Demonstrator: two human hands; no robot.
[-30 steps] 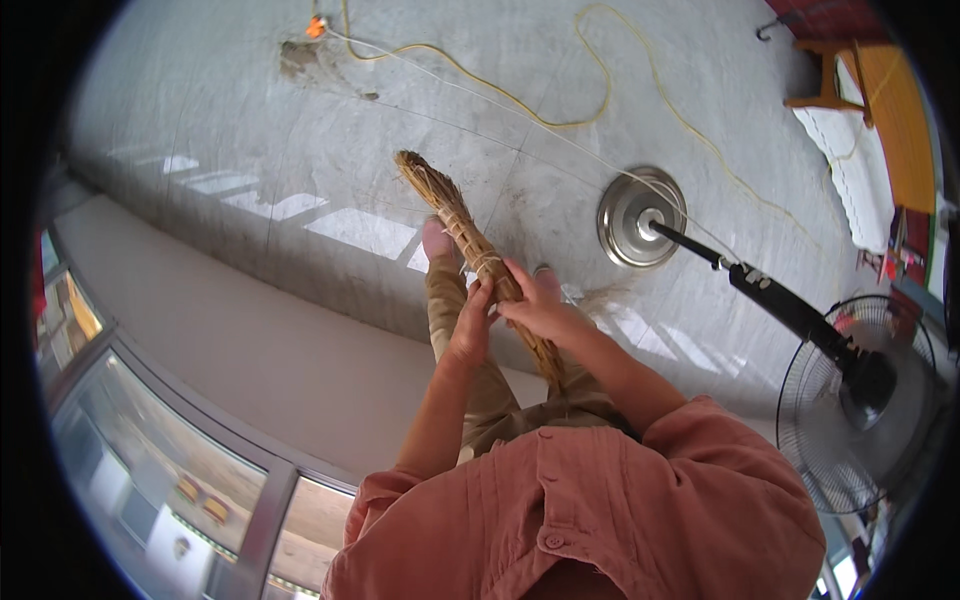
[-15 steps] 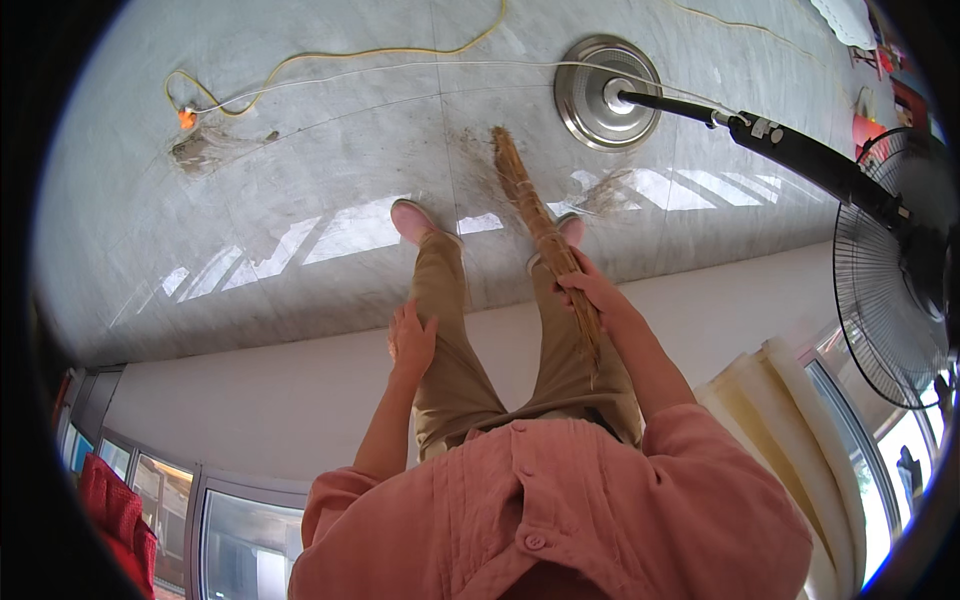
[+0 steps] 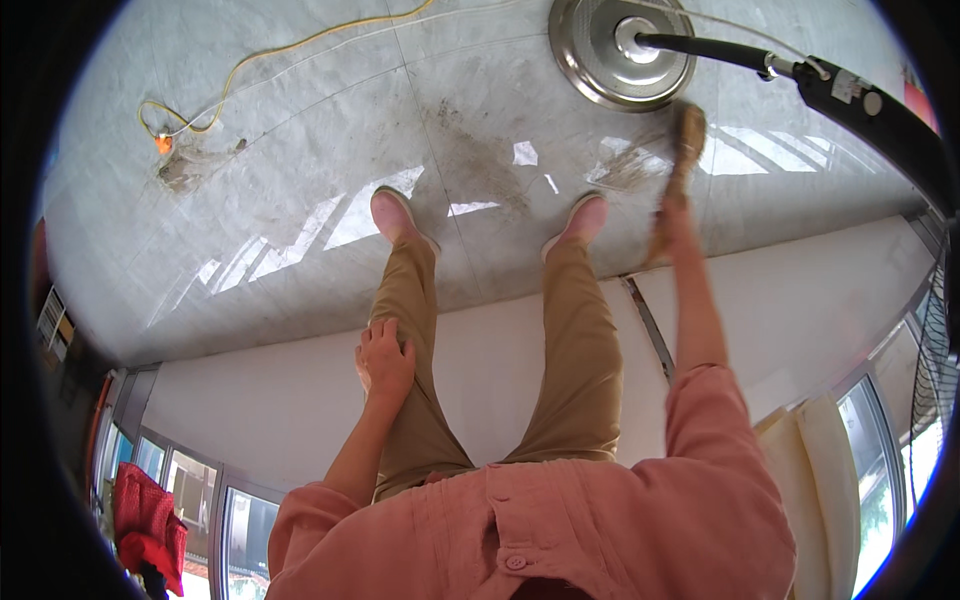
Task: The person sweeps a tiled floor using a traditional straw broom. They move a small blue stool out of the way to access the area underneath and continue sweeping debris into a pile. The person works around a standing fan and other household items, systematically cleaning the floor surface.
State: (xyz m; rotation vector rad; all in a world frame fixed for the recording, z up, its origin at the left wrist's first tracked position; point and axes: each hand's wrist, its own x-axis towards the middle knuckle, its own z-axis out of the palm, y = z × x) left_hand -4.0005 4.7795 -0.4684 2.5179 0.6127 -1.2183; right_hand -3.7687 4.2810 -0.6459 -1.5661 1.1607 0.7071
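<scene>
In my right hand [image 3: 677, 222] is a long brown fibrous bundle [image 3: 688, 145], like a strip of dry bark or bound straw, smeared by motion. My fingers are closed around it, and its far end points toward the floor near the fan base. Brown dust and crumbs [image 3: 640, 165] lie on the grey floor just left of the bundle, with a wider smudge [image 3: 480, 150] between and ahead of my feet. My left hand [image 3: 387, 360] rests on my left leg near the knee, holding nothing, its fingers laid out over the tan trousers.
The round metal base [image 3: 590, 70] of a standing fan is ahead on the right; its black pole [image 3: 860, 120] slants across. A yellow cord [image 3: 285, 50] with an orange plug [image 3: 163, 144] lies at the left, near another dirt patch [image 3: 185, 170]. Cream foam sheets [image 3: 800, 470] stand at the lower right.
My right hand has swung the brown bundle to the right, from in front of my right leg to beside the fan base. The left hand stays on the left leg.
</scene>
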